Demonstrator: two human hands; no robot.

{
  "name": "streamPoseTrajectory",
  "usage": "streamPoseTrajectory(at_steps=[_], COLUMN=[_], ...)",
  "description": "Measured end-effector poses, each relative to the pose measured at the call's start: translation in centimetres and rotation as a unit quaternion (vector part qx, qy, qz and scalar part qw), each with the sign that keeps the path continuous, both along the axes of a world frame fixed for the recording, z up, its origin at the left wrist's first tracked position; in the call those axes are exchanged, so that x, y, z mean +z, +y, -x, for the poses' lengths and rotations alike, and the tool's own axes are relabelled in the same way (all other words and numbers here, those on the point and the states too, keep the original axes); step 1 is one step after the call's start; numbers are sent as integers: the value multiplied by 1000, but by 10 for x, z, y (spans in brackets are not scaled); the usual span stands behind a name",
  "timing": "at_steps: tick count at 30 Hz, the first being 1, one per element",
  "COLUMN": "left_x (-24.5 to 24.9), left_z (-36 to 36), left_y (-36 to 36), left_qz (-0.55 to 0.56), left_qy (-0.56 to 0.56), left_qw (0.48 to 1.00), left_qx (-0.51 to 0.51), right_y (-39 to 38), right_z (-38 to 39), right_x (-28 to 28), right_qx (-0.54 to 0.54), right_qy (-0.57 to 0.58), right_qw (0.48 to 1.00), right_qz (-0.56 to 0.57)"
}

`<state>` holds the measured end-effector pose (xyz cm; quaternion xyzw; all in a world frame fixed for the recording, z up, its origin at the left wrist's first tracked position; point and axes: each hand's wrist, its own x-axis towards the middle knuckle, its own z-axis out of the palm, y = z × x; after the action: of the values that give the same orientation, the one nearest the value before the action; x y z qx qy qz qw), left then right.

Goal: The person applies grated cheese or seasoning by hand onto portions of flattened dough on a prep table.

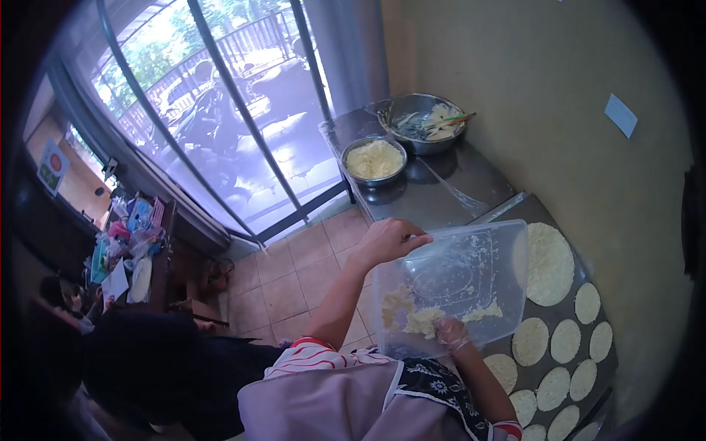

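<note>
A clear plastic container (471,283) is tilted in front of me, its inside facing me. My left hand (397,239) grips its upper left rim, thumb along the edge. Clumps of pale yellow grated cheese (424,322) lie along its lower side, and finer shreds cling to its floor. My right hand (452,334), in a thin clear plastic glove, reaches inside with its fingers closed at the clumps. Part of those fingers is hidden. To the right, several flat pale rounds (550,264) of different sizes lie on a dark metal surface.
On the metal table (478,184) stand a steel bowl (373,160) heaped with pale yellow shreds and a larger steel bowl (423,121) with cream and a spatula. A person with a dark head covering (154,367) is close at left. Beyond, a desk (165,235) holds clutter.
</note>
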<state>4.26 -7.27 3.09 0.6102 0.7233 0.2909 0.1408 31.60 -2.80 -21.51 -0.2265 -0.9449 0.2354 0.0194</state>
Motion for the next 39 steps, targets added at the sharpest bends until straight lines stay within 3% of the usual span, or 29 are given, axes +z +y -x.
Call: streamPoseTrajectory(at_steps=[3,6,7,8,9,11,13,16,19,22,26,28,32,34,39], left_x=[3,1,4,7,6,0,-11,-7,-11,-18,-23,-23,-27,-24,-22], left_z=[-2,-7,-9,-12,-13,-14,-10,-19,-24,-23,-27,-33,-35,-41,-45], left_y=[-2,-4,-6,-10,-14,-19,-22,-33,-39,-39,-45,-46,-48,-49,-53], left_qz=[6,-8,3,15,16,-33,25,44,83,35,51,50,48,56,89], left_qy=[5,9,9,10,10,39,4,-28,-33,-14,-46,-52,-75,-62,-53], left_qw=[1000,1000,1000,1000,1000,999,999,997,994,997,992,988,989,988,982], left_qx=[-4,-11,0,10,6,19,39,53,69,72,109,138,121,127,155], right_y=[5,13,13,15,16,10,15,24,46,85,125,161,197,216,239], right_z=[6,6,3,0,-3,-9,-19,-60,-148,-237,-357,-408,-419,-415,-398], right_x=[33,62,62,65,68,89,98,117,122,102,83,37,22,9,4], right_qx=[-47,-72,-97,-117,-121,-157,-180,-161,-200,-286,-535,-568,-633,-592,-546], right_qy=[-15,61,91,118,119,179,174,258,349,419,302,268,248,123,66], right_qw=[999,990,945,859,859,718,710,688,660,641,718,726,693,794,835], right_qz=[21,102,299,484,484,654,658,659,634,576,328,281,241,56,-7])
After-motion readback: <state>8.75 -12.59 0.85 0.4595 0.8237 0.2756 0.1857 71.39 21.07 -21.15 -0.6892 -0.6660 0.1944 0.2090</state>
